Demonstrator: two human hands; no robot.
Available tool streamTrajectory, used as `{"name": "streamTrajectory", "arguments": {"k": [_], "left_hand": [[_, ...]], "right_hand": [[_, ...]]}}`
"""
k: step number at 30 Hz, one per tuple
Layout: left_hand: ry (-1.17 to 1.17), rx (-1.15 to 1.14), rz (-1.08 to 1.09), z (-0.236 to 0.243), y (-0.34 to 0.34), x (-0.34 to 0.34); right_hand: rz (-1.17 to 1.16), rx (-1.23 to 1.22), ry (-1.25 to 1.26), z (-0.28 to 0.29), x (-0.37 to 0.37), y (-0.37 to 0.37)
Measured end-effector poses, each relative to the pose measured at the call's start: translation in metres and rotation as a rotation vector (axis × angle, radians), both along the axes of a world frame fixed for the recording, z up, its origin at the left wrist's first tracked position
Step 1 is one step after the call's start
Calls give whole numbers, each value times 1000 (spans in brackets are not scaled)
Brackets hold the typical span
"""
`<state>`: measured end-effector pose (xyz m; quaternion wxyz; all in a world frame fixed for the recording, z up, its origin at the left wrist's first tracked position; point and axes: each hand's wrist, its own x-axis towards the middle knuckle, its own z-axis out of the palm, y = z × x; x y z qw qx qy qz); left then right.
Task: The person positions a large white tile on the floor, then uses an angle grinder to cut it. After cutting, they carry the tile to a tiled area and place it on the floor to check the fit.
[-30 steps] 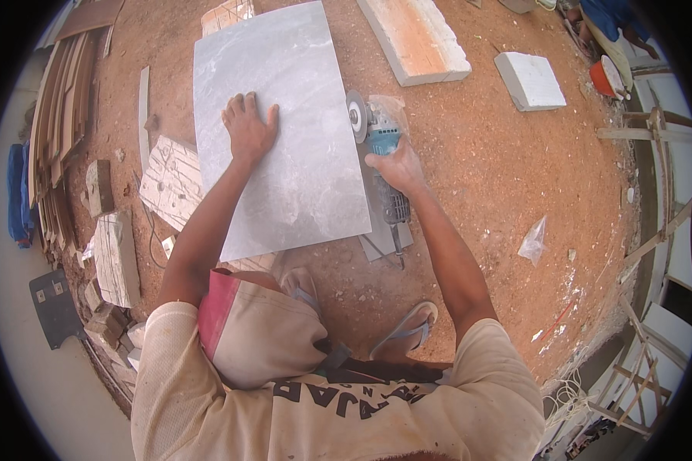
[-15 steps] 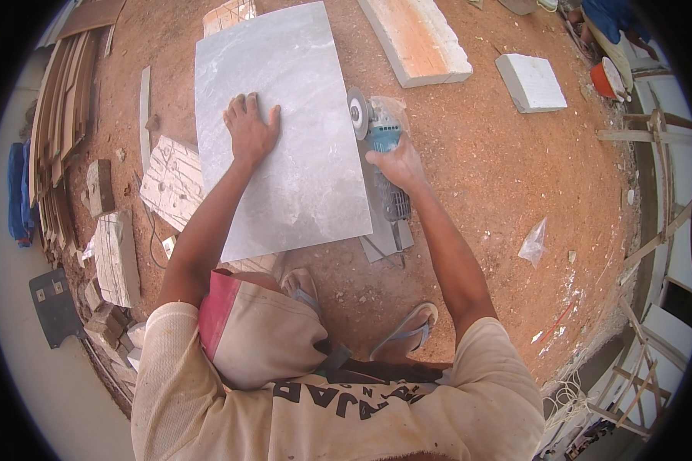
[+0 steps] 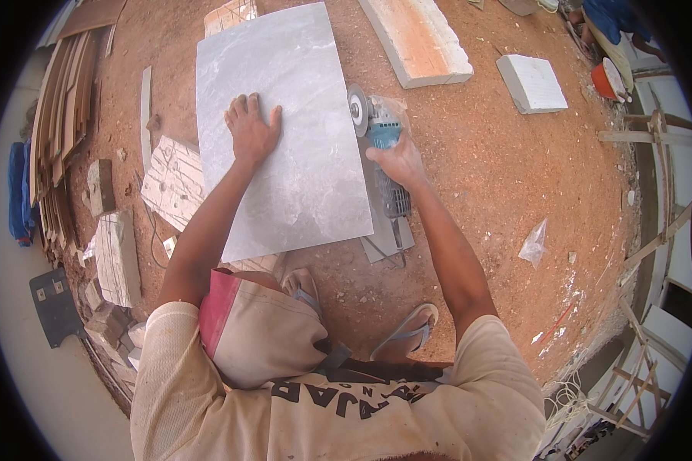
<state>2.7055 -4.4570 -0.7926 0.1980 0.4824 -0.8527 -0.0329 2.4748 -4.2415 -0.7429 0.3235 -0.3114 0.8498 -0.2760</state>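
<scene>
A large grey tile (image 3: 307, 184) with faint marbling lies across white blocks in front of me. My left hand (image 3: 254, 132) rests flat on its upper left part, fingers spread. Wrapped round the body of a teal angle grinder (image 3: 385, 135) is my right hand (image 3: 399, 160), just off the tile's right edge. The grinder's round disc (image 3: 357, 111) stands at that edge; whether it touches the tile I cannot tell. Below the grinder, a cable runs down past a small grey offcut (image 3: 388, 242) on the ground.
A scored white block (image 3: 173, 182) sticks out under the tile's left side. Beyond the grinder lie a long block (image 3: 419, 46) and a short white block (image 3: 532, 83). Stacked brown boards (image 3: 61, 115) line the left. A person (image 3: 611, 23) and a red bucket (image 3: 607, 79) are at the far right.
Hardly anything differs. The view has shifted very slightly; both hands, the grinder and the tile keep their places relative to each other.
</scene>
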Motion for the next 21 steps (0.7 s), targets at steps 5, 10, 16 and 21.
{"name": "streamTrajectory", "arguments": {"k": [5, 10, 16, 21], "left_hand": [[-3, 0, 0, 0, 0, -1], [-9, -1, 3, -1, -1, 0], [3, -7, -5, 1, 1, -2], [3, -4, -9, 0, 0, 0]], "right_hand": [[-10, -24, 66, -11, -3, -4], [-9, -22, 67, -10, -3, -6], [-10, -11, 89, -10, -3, -7], [-5, 23, 17, -1, -2, -11]]}}
